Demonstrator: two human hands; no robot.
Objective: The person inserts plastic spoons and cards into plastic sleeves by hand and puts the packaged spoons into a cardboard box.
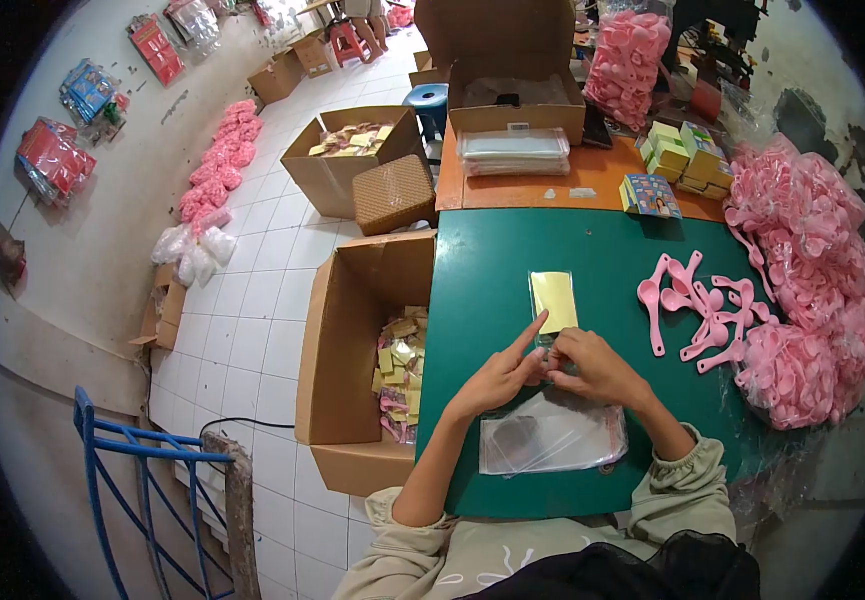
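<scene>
The bare left hand (497, 382) stretches its index finger along the lower left edge of a flat, clear plastic packet holding a pale yellow rectangular card (553, 298), its other fingers curled inward. The bare right hand (597, 368) bends its fingers over the lower end of the same packet, close beside the left hand's fingertips. Whether either hand's fingers are clamped on the plastic or only touching it cannot be told, as the knuckles hide the contact. The packet lies on the green-topped desk (492, 250), mostly just beyond the fingers.

Below the fingers, nearer the body, lies a flat stack of clear, empty plastic bags (552, 440). Well to the right of the fingers, loose pink plastic spoons (652, 318) lie scattered, and farther right rises a heap of clear bags packed with pink spoons (812, 260). To the left of the fingers, lower than the desk, a tall open brown cardboard box (322, 370) contains many small packets with yellow cards (399, 370). Far ahead of the fingers, on an orange surface (602, 185), are a stack of clear plastic sleeves (512, 152) and, ahead to the right, small yellow-and-green printed boxes (667, 155).
</scene>
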